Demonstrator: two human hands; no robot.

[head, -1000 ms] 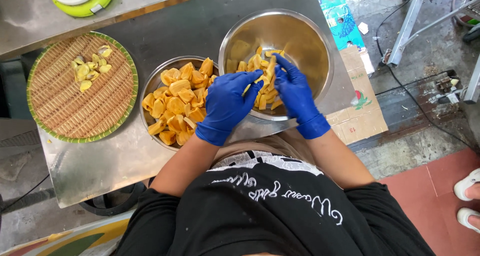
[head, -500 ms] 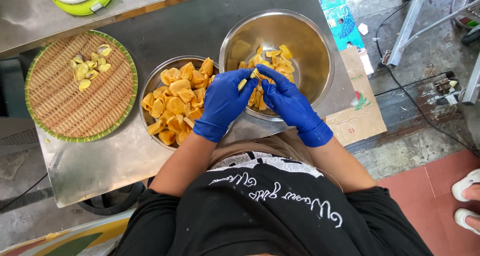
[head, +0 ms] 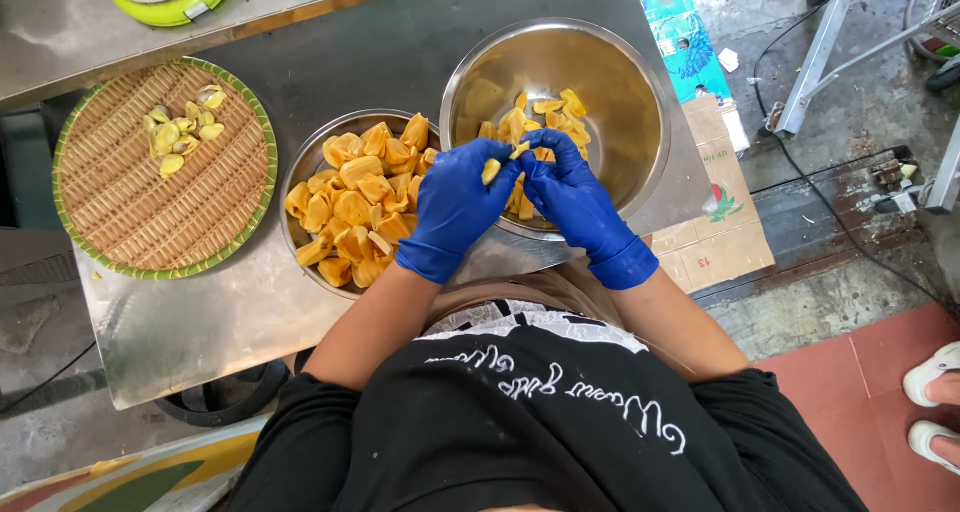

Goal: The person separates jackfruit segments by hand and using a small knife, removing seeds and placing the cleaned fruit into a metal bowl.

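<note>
On the steel surface, the woven tray with its seeds is unchanged. The smaller bowl remains full of orange fruit pods. The left hand and right hand have drawn closer, fingers pinched on one fruit piece over the large bowl.

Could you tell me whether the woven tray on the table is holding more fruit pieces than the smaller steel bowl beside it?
No, the woven tray carries only a few pale pieces near its far edge, while the smaller steel bowl is heaped with yellow pieces.
</note>
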